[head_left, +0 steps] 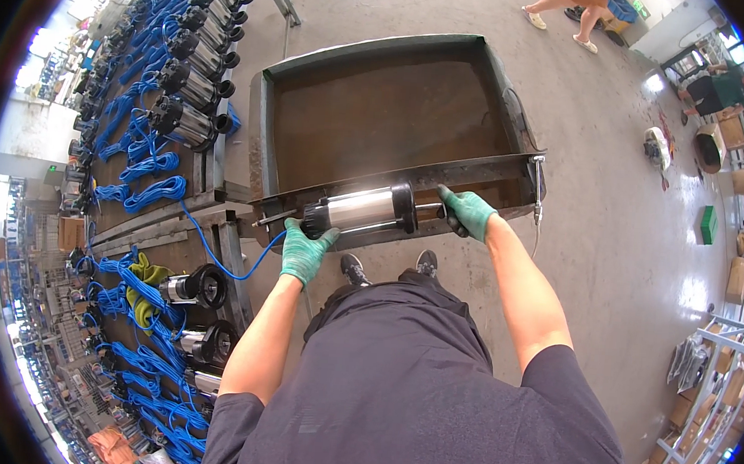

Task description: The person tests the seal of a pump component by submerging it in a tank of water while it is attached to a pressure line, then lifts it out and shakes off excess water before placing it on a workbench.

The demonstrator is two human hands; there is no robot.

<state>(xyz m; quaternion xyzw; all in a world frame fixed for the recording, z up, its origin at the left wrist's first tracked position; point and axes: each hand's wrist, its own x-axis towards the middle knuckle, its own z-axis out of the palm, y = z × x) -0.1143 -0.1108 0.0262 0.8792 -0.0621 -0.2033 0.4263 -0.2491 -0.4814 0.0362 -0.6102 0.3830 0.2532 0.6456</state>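
A submersible pump (pixel 360 209) with a shiny steel body and black end caps lies sideways across the near ledge of a metal water tank (pixel 263 129). My left hand (pixel 304 251), in a green glove, is closed around the pump's black left end, from which a blue cable (pixel 244 276) runs off to the left. At the other end, my gloved right hand (pixel 470 215) closes on a short rod (pixel 429 207) sticking out of the pump. The fingers hide the rod's tip.
Several similar pumps (pixel 194 82) with blue cable coils (pixel 156 189) line a rack on the left. More pumps (pixel 209 341) and a yellow-green cloth (pixel 146 285) lie nearer. A metal fitting (pixel 538 192) stands at the tank's right corner. Two other people are far right.
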